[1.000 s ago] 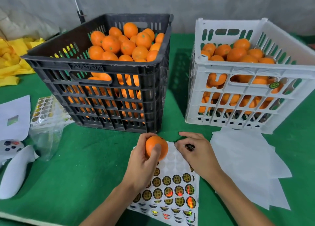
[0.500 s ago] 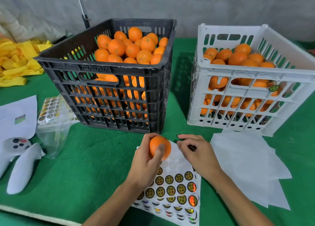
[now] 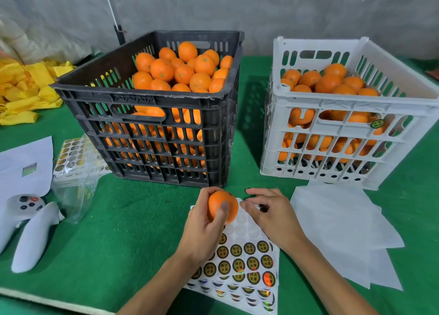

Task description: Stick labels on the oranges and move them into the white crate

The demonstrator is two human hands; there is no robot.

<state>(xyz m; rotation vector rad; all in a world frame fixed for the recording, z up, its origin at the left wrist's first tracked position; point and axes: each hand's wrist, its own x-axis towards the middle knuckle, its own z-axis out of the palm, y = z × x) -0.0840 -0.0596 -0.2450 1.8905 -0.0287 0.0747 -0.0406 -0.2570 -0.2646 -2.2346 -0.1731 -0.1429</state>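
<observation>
1. Head view: the left hand (image 3: 204,231) grips a round orange fruit (image 3: 223,206) just above the white sticker sheet of round gold-and-black labels (image 3: 247,260), near centre, likely so that a label can go straight on.
2. The right hand (image 3: 273,216) is beside the orange, fingers curled, pinching a small dark label (image 3: 262,209), probably ready to press it on.
3. The black slatted plastic crate (image 3: 152,105), far left, supplies the fruit; the white slatted plastic crate (image 3: 344,115), far right, is part-filled and within easy reach.

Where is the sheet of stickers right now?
The sticker sheet lies on the green table at bottom centre, under both hands, in front of the black crate.
</observation>
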